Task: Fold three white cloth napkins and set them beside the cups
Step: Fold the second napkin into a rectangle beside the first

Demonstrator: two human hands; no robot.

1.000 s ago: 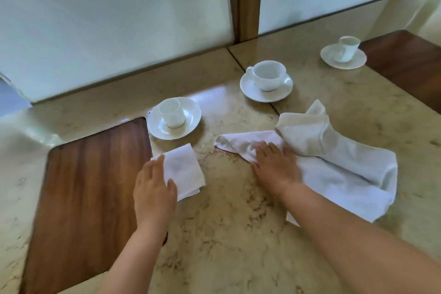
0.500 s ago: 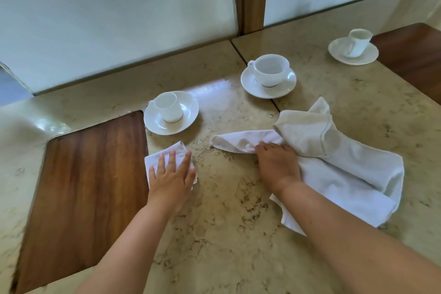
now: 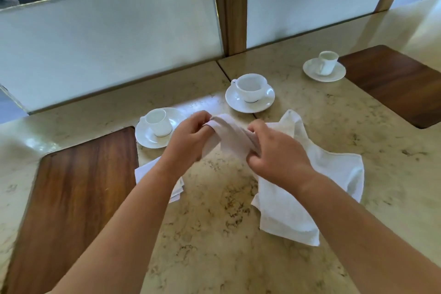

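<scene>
1. Polished beige stone forms the counter (image 3: pixel 214 234), which runs along a frosted glass screen; two dark wooden insets (image 3: pixel 71 198) are let into it, left and right.
2. Three white cups on saucers are set along the far side: the left cup (image 3: pixel 158 122), the middle cup (image 3: pixel 250 87) and the far right cup (image 3: pixel 327 62).
3. A folded napkin (image 3: pixel 175 190) lies flat below the left cup, partly hidden under the left forearm.
4. A second napkin (image 3: pixel 230 137) is held above the counter between both hands; the left hand (image 3: pixel 188 138) is curled round its upper edge, and the right hand (image 3: pixel 274 154) is clenched on the cloth where it trails down.
5. Loose white cloth (image 3: pixel 298 198) is spread in a heap on the right; where one napkin ends and another begins cannot be told.
6. The cloth is judged light, limp and not slippery; it will sag wherever it is unsupported.
7. Hold is best taken at two adjacent corners, so that an edge is drawn taut before folding.
8. The cups are judged fragile, and trailing cloth could catch them.
</scene>
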